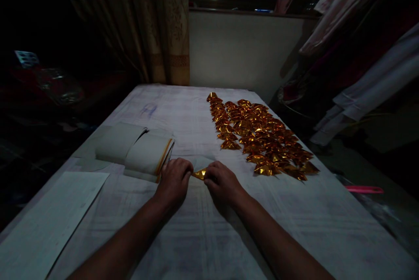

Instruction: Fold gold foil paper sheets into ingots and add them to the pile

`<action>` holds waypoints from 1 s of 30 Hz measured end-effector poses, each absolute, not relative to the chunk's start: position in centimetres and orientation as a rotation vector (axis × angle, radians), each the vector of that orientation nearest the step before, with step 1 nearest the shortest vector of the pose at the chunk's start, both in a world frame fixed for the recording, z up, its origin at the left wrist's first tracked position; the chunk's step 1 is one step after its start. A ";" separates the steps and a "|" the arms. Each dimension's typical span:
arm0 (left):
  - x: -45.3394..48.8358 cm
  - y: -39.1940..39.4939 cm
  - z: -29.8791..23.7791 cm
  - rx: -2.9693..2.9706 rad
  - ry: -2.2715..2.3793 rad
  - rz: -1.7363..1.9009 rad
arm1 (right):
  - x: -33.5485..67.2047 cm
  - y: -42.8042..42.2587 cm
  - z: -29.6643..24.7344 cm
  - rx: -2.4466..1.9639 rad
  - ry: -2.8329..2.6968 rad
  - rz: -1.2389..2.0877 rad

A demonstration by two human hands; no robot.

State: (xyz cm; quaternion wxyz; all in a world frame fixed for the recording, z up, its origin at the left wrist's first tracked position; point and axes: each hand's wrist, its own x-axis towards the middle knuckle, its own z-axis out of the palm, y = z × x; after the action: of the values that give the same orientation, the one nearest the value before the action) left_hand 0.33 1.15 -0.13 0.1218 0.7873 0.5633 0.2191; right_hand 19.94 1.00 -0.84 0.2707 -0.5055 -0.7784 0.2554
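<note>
Between my hands, just above the checked tablecloth, is a small folded piece of gold foil paper [199, 174]. My left hand [176, 179] pinches its left end, fingers closed. At the other end, the fingers of my right hand [221, 179] are closed on it too. Close beside my left hand lie two stacks of paper sheets [145, 153], one with a gold edge showing. To the right, many folded gold foil pieces [258, 134] sit in rows, pointed at their ends like ingots. My fingers hide part of the held piece.
A white sheet [49, 219] lies at the table's left front. Beyond the table stand a patterned curtain [163, 27] and a pale wall [242, 49]. Clothes [376, 79] hang at the right, above a pink handle [364, 189] by the table edge.
</note>
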 end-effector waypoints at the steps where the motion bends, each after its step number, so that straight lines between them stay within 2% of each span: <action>1: 0.3 1.0 -0.2 2.313 1.642 0.653 | 19.9 0.9 -1.1 -1.345 -2.077 0.678; 7: 1.3 -0.3 0.2 2.565 1.438 0.829 | 20.0 0.6 -2.0 -1.208 -1.971 0.633; 11: 1.8 -0.8 0.1 2.686 1.276 0.722 | 21.3 1.1 -2.0 -1.149 -1.847 0.679; 20: 1.4 -0.2 -0.7 2.730 1.241 0.748 | 24.3 1.5 -0.6 -1.591 -1.874 0.547; 26: 1.2 0.3 -1.2 2.651 1.253 0.806 | 23.6 0.8 -0.2 -1.645 -1.932 0.605; 30: 1.1 0.5 -1.4 2.620 1.323 0.971 | 23.6 0.7 -0.4 -1.592 -1.951 0.674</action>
State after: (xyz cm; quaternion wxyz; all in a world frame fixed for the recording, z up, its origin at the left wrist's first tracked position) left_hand 1.07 0.53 -1.39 0.0250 0.8472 0.4277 0.3140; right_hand 23.57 0.68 -0.40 0.2640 -0.5891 -0.7219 0.2493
